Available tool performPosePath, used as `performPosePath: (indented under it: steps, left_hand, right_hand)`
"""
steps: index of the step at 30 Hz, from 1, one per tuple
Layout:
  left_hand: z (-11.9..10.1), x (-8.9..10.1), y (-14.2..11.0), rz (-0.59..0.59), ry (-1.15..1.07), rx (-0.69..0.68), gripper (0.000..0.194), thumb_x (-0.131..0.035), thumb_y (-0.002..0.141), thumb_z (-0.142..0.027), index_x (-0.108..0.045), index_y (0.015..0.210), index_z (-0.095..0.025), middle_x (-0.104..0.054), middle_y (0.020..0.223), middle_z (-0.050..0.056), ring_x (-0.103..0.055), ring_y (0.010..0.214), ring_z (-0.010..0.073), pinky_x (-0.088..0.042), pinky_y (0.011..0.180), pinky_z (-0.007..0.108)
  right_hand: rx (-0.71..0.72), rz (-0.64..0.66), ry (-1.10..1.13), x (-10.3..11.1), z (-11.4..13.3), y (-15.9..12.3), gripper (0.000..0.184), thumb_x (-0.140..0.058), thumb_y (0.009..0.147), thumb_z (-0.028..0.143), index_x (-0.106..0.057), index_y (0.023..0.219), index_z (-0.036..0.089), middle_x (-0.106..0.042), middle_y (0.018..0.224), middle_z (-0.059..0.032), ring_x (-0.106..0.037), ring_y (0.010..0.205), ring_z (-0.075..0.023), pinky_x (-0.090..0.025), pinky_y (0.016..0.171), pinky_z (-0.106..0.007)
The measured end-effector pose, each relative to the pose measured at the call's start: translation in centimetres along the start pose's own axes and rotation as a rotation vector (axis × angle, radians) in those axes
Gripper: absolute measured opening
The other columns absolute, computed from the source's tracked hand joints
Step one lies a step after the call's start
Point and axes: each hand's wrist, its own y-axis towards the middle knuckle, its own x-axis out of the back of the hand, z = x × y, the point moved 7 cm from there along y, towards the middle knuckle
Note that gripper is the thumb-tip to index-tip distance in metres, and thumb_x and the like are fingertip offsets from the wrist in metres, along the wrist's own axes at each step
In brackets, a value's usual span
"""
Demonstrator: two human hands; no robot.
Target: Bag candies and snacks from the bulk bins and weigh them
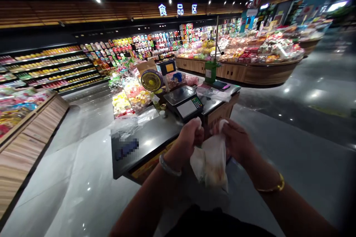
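Note:
I hold a thin clear plastic bag (213, 161) in front of me with both hands. My left hand (190, 135) is closed on the bag's top left corner, and my right hand (236, 139) is closed on its top right. Something pale and brownish sits low in the bag; I cannot make out what it is. The bag hangs just in front of a dark weighing counter (151, 133).
An electronic scale (185, 102) with a keypad stands on the counter, with a yellow fan (152, 80) and bins of loose sweets (133, 96) beside it. Wooden display islands (250, 72) stand far right, another (25, 126) at left. Shelves (55, 68) line the back wall.

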Motion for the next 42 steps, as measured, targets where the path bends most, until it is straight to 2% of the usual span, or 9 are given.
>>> performPosePath:
  steps: [4, 8, 14, 20, 26, 32, 36, 38, 42]
  left_hand:
    - [1.0, -0.8, -5.0, 0.247, 0.283, 0.114, 0.043, -0.081, 0.066, -0.016, -0.060, 0.102, -0.017, -0.057, 0.077, -0.002, -0.051, 0.062, 0.0074, -0.036, 0.053, 0.018]
    - [3.3, -0.5, -9.0, 0.412, 0.401, 0.195, 0.034, -0.085, 0.065, -0.033, -0.062, 0.082, -0.014, -0.054, 0.067, -0.003, -0.046, 0.057, 0.0071, -0.035, 0.052, 0.020]
    - [7.6, 1.1, -13.8, 0.387, 0.340, 0.434, 0.041, -0.084, 0.065, -0.047, -0.062, 0.073, -0.013, -0.044, 0.055, -0.006, -0.034, 0.043, 0.0043, -0.027, 0.045, 0.021]
    - [11.4, 0.4, -19.6, 0.392, 0.304, 0.542, 0.043, -0.078, 0.071, -0.053, -0.066, 0.073, -0.011, -0.056, 0.057, 0.000, -0.048, 0.046, 0.0095, -0.036, 0.047, 0.024]
    - [14.7, -1.3, -25.1, 0.245, 0.239, 0.507, 0.045, -0.087, 0.057, -0.049, -0.066, 0.071, -0.011, -0.061, 0.065, 0.003, -0.057, 0.058, 0.0114, -0.038, 0.056, 0.024]
    - [17.1, -3.8, -31.5, 0.144, 0.253, 0.414, 0.040, -0.090, 0.053, -0.036, -0.069, 0.074, -0.010, -0.058, 0.059, -0.001, -0.045, 0.052, 0.0058, -0.032, 0.053, 0.022]
    - [18.5, -6.1, -35.5, 0.290, 0.356, 0.435, 0.032, -0.086, 0.056, -0.026, -0.068, 0.080, -0.014, -0.065, 0.071, 0.002, -0.058, 0.064, 0.0126, -0.042, 0.062, 0.026]
    - [18.4, -6.9, -37.0, 0.368, 0.487, 0.351, 0.022, -0.080, 0.062, -0.022, -0.067, 0.079, -0.016, -0.064, 0.073, 0.001, -0.057, 0.066, 0.0129, -0.042, 0.062, 0.026]
    - [16.7, -6.6, -39.7, 0.303, 1.063, -0.110, 0.011, -0.066, 0.070, -0.009, -0.065, 0.075, -0.018, -0.063, 0.076, 0.003, -0.059, 0.076, 0.0174, -0.044, 0.074, 0.030]
  right_hand:
    - [0.218, 0.019, -0.639, -3.2, 2.8, -3.9, 0.024, -0.060, 0.091, 0.031, -0.063, 0.069, 0.021, -0.057, 0.082, -0.0021, -0.055, 0.080, -0.0172, -0.043, 0.072, -0.030]
    - [0.181, 0.163, -0.963, -7.5, 3.5, -8.9, 0.025, -0.055, 0.094, 0.026, -0.068, 0.073, 0.022, -0.059, 0.073, 0.0001, -0.057, 0.071, -0.0147, -0.043, 0.068, -0.028]
    - [0.169, 0.145, -1.046, -8.5, 3.2, -15.9, 0.031, -0.054, 0.094, 0.020, -0.067, 0.121, 0.026, -0.067, 0.122, -0.0064, -0.061, 0.114, -0.0204, -0.046, 0.097, -0.035]
    - [0.008, 0.066, -1.306, -8.7, 2.7, -22.5, 0.017, -0.058, 0.091, 0.016, -0.070, 0.080, 0.019, -0.071, 0.083, -0.0034, -0.066, 0.083, -0.0178, -0.048, 0.077, -0.030]
    - [0.116, 0.005, -1.837, -12.2, 4.9, -31.6, 0.015, -0.058, 0.092, 0.018, -0.066, 0.079, 0.017, -0.068, 0.078, -0.0071, -0.064, 0.076, -0.0244, -0.044, 0.073, -0.037]
    - [0.133, -0.228, -1.402, -9.8, 5.0, -41.7, 0.018, -0.060, 0.093, 0.038, -0.064, 0.098, 0.021, -0.069, 0.104, -0.0109, -0.064, 0.097, -0.0272, -0.049, 0.085, -0.041]
    - [-0.038, -0.145, -0.938, -7.6, 2.8, -44.7, 0.062, -0.071, 0.081, 0.047, -0.050, 0.135, 0.024, -0.060, 0.134, -0.0126, -0.058, 0.120, -0.0307, -0.049, 0.097, -0.047]
    - [-0.179, -0.032, -0.758, -7.6, 1.5, -45.4, 0.049, -0.068, 0.083, 0.044, -0.059, 0.127, 0.024, -0.068, 0.121, -0.0092, -0.064, 0.111, -0.0280, -0.050, 0.095, -0.043]
    - [-0.285, -0.010, -0.694, -8.3, 0.8, -46.7, 0.024, -0.061, 0.089, 0.043, -0.070, 0.089, 0.021, -0.070, 0.085, -0.0036, -0.065, 0.085, -0.0225, -0.052, 0.081, -0.036]
